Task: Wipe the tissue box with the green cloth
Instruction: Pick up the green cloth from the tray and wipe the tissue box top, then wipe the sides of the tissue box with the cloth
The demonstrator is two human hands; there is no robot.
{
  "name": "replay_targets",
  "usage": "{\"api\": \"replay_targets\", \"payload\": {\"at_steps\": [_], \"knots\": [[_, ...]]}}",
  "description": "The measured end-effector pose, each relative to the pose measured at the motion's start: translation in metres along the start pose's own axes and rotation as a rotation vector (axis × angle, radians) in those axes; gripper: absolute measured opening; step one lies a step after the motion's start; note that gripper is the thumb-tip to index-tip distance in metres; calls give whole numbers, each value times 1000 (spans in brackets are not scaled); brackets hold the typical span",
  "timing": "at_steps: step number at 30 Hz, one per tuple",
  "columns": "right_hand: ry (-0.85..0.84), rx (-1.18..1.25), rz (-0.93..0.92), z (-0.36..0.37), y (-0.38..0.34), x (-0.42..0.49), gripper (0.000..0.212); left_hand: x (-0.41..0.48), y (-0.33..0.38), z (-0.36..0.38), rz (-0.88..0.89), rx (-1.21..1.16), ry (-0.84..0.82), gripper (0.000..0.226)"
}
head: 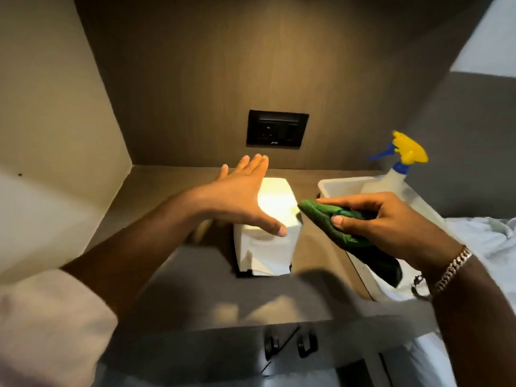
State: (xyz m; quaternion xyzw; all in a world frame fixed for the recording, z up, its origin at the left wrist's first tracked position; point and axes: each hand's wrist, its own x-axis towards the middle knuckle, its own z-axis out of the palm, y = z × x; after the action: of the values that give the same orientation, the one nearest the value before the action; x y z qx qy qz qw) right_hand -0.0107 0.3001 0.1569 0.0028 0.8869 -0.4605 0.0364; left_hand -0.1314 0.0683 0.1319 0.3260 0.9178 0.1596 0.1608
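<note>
A white tissue box (268,244) stands on the brown shelf (156,188), its top brightly lit. My left hand (240,196) hovers flat over the box's left side with fingers spread and the thumb over its front top edge; whether it touches the box is unclear. My right hand (382,222) grips a folded green cloth (329,222), whose tip is at the box's upper right corner. A bracelet is on the right wrist.
A white plastic bin (340,185) stands right of the box and holds a spray bottle (396,177) with a yellow and blue trigger. A black socket plate (276,129) is on the back wall. White bedding (485,236) lies at the right. Cabinet handles (290,344) are below the shelf.
</note>
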Motion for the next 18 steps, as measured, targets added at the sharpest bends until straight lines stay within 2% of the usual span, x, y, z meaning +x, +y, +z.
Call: {"api": "replay_targets", "payload": {"at_steps": [4,6,10,12,15,18], "knots": [[180,692,-27,25,43,-14,36,14,27,-6,5,189,-138,121],[250,943,-18,43,59,-20,37,12,34,-9,34,205,-220,115],[387,1088,13,78,84,-34,37,5,42,-12,67,238,-436,115],[408,1131,1,89,88,-36,36,2,46,-15,81,211,-469,112],[406,1170,3,101,91,-34,36,-4,55,-7,16,16,-341,85],[452,1105,29,110,91,-22,35,-10,57,19,1,-52,-20,59]]}}
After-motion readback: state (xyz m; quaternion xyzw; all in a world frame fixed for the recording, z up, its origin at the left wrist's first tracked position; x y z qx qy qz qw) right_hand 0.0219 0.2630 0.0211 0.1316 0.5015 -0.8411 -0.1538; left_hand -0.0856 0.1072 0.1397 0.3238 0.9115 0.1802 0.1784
